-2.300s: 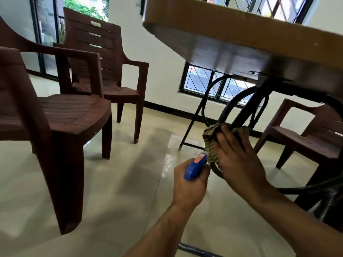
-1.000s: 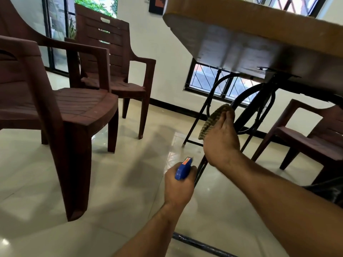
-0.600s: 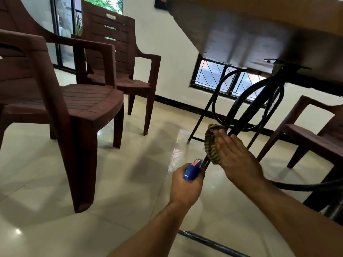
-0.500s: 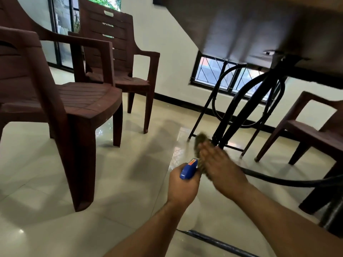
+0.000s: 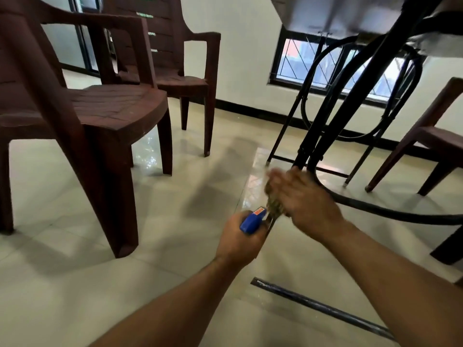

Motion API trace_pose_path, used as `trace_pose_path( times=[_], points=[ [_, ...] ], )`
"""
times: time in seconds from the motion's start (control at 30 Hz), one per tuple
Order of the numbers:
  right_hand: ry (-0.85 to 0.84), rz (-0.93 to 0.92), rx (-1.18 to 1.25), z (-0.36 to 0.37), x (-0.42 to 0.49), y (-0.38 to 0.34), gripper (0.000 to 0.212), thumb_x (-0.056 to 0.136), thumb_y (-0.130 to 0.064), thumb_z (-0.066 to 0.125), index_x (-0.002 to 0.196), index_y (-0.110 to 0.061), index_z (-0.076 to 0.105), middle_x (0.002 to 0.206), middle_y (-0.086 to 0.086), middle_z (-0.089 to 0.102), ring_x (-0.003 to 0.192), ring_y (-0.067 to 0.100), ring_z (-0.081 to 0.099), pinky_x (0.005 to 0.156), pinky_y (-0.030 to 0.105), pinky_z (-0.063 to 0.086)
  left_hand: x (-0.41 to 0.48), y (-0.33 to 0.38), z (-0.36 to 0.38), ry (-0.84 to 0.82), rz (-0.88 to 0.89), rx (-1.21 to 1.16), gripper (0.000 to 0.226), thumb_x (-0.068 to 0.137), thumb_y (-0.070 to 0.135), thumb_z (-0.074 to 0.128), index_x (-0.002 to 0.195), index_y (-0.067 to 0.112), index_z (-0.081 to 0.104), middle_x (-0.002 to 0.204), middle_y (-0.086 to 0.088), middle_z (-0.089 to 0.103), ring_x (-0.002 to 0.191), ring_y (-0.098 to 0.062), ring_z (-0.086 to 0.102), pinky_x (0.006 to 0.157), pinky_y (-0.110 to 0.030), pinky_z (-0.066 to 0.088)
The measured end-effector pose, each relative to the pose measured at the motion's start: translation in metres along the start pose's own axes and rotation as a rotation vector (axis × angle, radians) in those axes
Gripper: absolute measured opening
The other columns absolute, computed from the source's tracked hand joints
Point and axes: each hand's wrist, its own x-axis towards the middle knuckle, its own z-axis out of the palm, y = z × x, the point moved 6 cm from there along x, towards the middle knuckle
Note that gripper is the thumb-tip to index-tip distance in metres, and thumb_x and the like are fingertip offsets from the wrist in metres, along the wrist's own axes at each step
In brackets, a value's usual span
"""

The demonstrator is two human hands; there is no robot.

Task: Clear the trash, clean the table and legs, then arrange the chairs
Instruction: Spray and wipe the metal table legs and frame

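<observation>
I am low down, looking under the table (image 5: 325, 11). Its black metal legs (image 5: 323, 126) run down from the underside to the floor. My right hand (image 5: 303, 201), blurred by motion, holds a striped green-brown cloth (image 5: 274, 206) against the lower part of a thin black leg. My left hand (image 5: 240, 236) grips a blue spray bottle head (image 5: 251, 220) just left of the cloth; the bottle's body is hidden in my fist.
Two brown plastic armchairs, one near (image 5: 82, 106) and one farther (image 5: 175, 61), stand at the left. A third brown chair (image 5: 436, 136) is at the right. A black floor bar (image 5: 323, 309) of the table frame lies near me. Glossy tiles spread between chairs and table.
My right hand has slid the cloth down the black leg, from near mid-height to close by the floor. My left hand with the spray bottle stays put. My view has dropped lower.
</observation>
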Motion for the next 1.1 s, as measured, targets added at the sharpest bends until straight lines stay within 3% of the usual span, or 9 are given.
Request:
trace_pose_path(
  times=[0.1, 0.27, 0.4, 0.47, 0.57, 0.67, 0.77, 0.97, 1.1],
  points=[
    [0.075, 0.326, -0.059, -0.010, 0.003, 0.006, 0.065, 0.092, -0.009, 0.043, 0.153, 0.001, 0.023, 0.164, 0.018, 0.006, 0.153, 0.036, 0.002, 0.124, 0.051, 0.007, -0.003, -0.006, 0.001, 0.017, -0.014, 0.024, 0.038, 0.073, 0.049, 0.058, 0.073, 0.012, 0.059, 0.063, -0.013, 0.056, 0.056, -0.021, 0.048, 0.059, -0.052, 0.051],
    [-0.089, -0.212, -0.129, 0.008, 0.001, -0.012, 0.063, 0.089, -0.017, 0.064, 0.145, -0.001, 0.042, 0.158, 0.017, 0.030, 0.150, 0.031, 0.022, 0.124, 0.048, 0.012, -0.007, -0.004, 0.003, -0.009, -0.033, -0.030, 0.040, 0.071, 0.056, 0.060, 0.075, 0.016, 0.063, 0.065, -0.012, 0.057, 0.058, -0.021, 0.050, 0.060, -0.050, 0.052],
    [0.085, 0.168, -0.148, -0.014, 0.008, 0.021, 0.057, 0.096, -0.008, 0.026, 0.151, 0.005, 0.026, 0.163, 0.022, 0.012, 0.152, 0.037, 0.005, 0.123, 0.051, 0.007, -0.005, -0.007, 0.001, -0.020, -0.019, -0.032, 0.019, 0.083, 0.036, 0.064, 0.072, 0.021, 0.060, 0.059, 0.000, 0.051, 0.055, -0.019, 0.046, 0.054, -0.044, 0.048],
    [-0.042, 0.074, -0.189, 0.002, 0.004, -0.009, 0.059, 0.096, -0.010, 0.017, 0.153, 0.003, 0.022, 0.163, 0.023, 0.006, 0.152, 0.039, -0.001, 0.123, 0.051, 0.001, -0.008, -0.009, 0.001, -0.031, -0.027, -0.037, 0.018, 0.085, 0.032, 0.065, 0.070, 0.024, 0.059, 0.058, 0.002, 0.050, 0.055, -0.018, 0.045, 0.055, -0.040, 0.046],
    [-0.239, -0.234, -0.077, 0.018, -0.003, -0.036, 0.055, 0.099, -0.025, 0.041, 0.150, -0.007, 0.039, 0.161, 0.013, 0.025, 0.152, 0.030, 0.013, 0.123, 0.044, 0.003, -0.011, -0.008, -0.002, -0.040, -0.029, -0.049, 0.016, 0.079, 0.040, 0.066, 0.068, 0.031, 0.061, 0.059, 0.003, 0.055, 0.057, -0.018, 0.048, 0.059, -0.041, 0.051],
    [-0.112, -0.070, 0.063, -0.003, 0.005, -0.014, 0.058, 0.086, -0.017, 0.063, 0.143, -0.010, 0.051, 0.151, 0.010, 0.048, 0.146, 0.028, 0.033, 0.122, 0.042, 0.017, -0.009, -0.010, -0.004, -0.032, -0.056, -0.063, 0.015, 0.080, 0.037, 0.068, 0.077, 0.023, 0.064, 0.064, -0.001, 0.057, 0.060, -0.022, 0.051, 0.064, -0.050, 0.055],
    [-0.076, 0.209, 0.083, -0.004, -0.007, -0.010, 0.073, 0.082, -0.010, 0.058, 0.152, -0.008, 0.035, 0.162, 0.011, 0.024, 0.153, 0.029, 0.011, 0.123, 0.048, 0.009, -0.010, -0.012, -0.002, -0.022, -0.076, -0.072, 0.017, 0.080, 0.035, 0.067, 0.075, 0.019, 0.063, 0.063, -0.009, 0.055, 0.059, -0.022, 0.049, 0.061, -0.047, 0.053],
    [-0.344, -0.207, 0.211, 0.012, -0.028, -0.050, 0.057, 0.094, -0.015, 0.055, 0.149, -0.023, 0.043, 0.166, 0.000, 0.013, 0.153, 0.020, -0.006, 0.121, 0.034, -0.014, -0.011, -0.011, 0.003, -0.060, -0.022, -0.101, 0.020, 0.087, 0.020, 0.067, 0.068, 0.018, 0.061, 0.054, 0.007, 0.052, 0.053, -0.010, 0.044, 0.054, -0.030, 0.042],
    [-0.141, 0.175, 0.081, -0.004, -0.016, -0.012, 0.070, 0.089, -0.013, 0.051, 0.155, -0.016, 0.029, 0.165, 0.006, 0.008, 0.153, 0.027, -0.003, 0.122, 0.045, -0.008, -0.011, -0.019, 0.009, -0.032, -0.097, -0.073, 0.026, 0.078, 0.038, 0.067, 0.078, 0.012, 0.064, 0.059, 0.001, 0.051, 0.057, -0.018, 0.047, 0.057, -0.040, 0.048]
  ],
)
